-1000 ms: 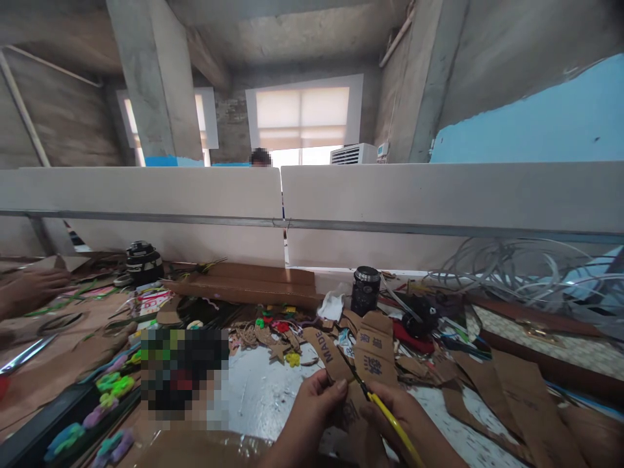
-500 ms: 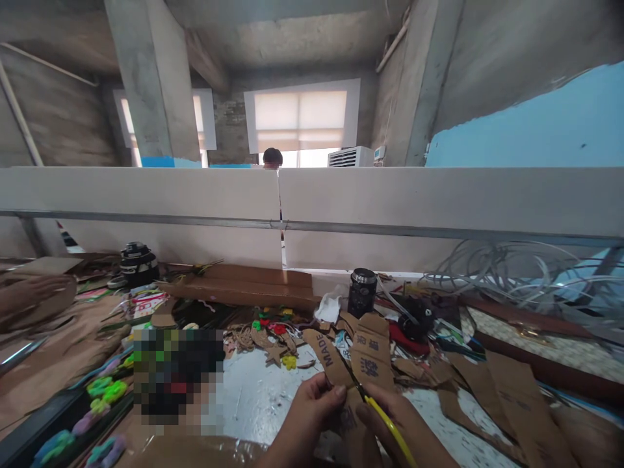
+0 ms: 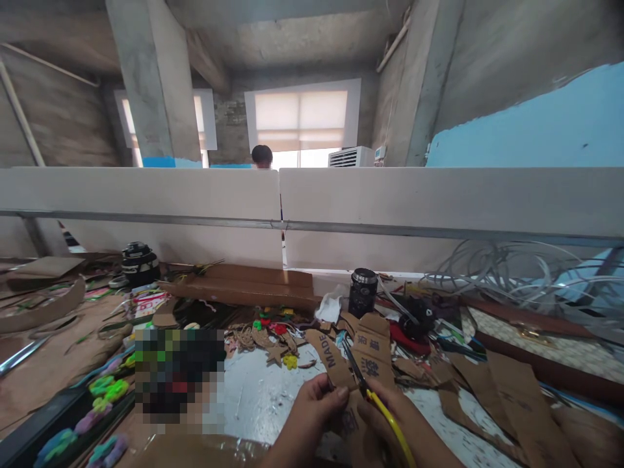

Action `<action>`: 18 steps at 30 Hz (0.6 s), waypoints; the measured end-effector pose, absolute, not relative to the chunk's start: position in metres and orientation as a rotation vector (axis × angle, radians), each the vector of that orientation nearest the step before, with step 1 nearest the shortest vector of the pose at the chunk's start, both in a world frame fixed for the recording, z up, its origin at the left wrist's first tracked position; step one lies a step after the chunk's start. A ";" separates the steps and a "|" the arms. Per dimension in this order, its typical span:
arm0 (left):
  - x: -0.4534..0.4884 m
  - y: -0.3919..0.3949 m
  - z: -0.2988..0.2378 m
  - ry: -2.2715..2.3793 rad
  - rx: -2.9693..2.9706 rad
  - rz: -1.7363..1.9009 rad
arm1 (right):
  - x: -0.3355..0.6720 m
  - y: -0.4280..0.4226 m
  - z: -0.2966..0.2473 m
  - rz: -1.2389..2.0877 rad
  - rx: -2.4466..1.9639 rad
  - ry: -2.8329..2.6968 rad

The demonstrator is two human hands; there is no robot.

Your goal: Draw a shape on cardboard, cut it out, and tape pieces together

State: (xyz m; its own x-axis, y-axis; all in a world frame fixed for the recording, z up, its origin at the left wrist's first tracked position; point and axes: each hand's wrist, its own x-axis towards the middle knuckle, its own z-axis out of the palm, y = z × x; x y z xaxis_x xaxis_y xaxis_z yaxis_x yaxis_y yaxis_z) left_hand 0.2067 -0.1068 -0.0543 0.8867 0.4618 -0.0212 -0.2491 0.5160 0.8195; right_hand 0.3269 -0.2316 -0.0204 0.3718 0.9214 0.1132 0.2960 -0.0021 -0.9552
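Observation:
Near the bottom centre, my left hand (image 3: 314, 404) pinches a piece of brown cardboard (image 3: 329, 359) printed "MADE" between thumb and fingers. My right hand (image 3: 402, 419) is closed around the yellow handles of a pair of scissors (image 3: 390, 416). Their dark blades point up and away, parted, at the slit between the "MADE" strip and a wider cardboard flap (image 3: 371, 351) with printed characters. The lower part of the cardboard passes between my two hands. Some of my right fingers are hidden behind the handles and cardboard.
Cut cardboard pieces (image 3: 526, 403) lie at right, beside a patterned handbag (image 3: 517, 338). Behind my hands stand a black jar (image 3: 363, 292) and a crumpled white tissue (image 3: 328, 308). A cardboard star (image 3: 277, 354) and a yellow flower (image 3: 290, 362) lie left. A white partition (image 3: 439, 201) crosses behind.
The scissor blades have opened wider and show more of their length above the cardboard. The blurred hand at far left has gone from view. The person's head behind the partition has shifted left.

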 end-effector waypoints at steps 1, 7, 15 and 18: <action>0.207 -0.106 -0.055 0.249 0.937 0.429 | 0.326 -0.233 -0.016 0.701 -1.565 -1.164; 0.210 -0.103 -0.066 0.260 0.971 0.387 | 0.327 -0.237 -0.009 0.712 -1.620 -1.231; 0.209 -0.110 -0.069 0.252 1.010 0.343 | 0.331 -0.233 -0.021 0.719 -1.569 -1.124; 0.209 -0.110 -0.068 0.228 0.996 0.323 | 0.330 -0.231 -0.027 0.792 -1.459 -1.035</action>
State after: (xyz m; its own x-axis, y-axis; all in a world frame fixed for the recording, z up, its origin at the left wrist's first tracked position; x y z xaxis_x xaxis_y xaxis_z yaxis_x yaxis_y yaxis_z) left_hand 0.2089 -0.1105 -0.0683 0.9289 0.3681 -0.0410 -0.1616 0.5024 0.8494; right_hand 0.3296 -0.2312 -0.0266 0.3894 0.9180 0.0747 0.1674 0.0092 -0.9858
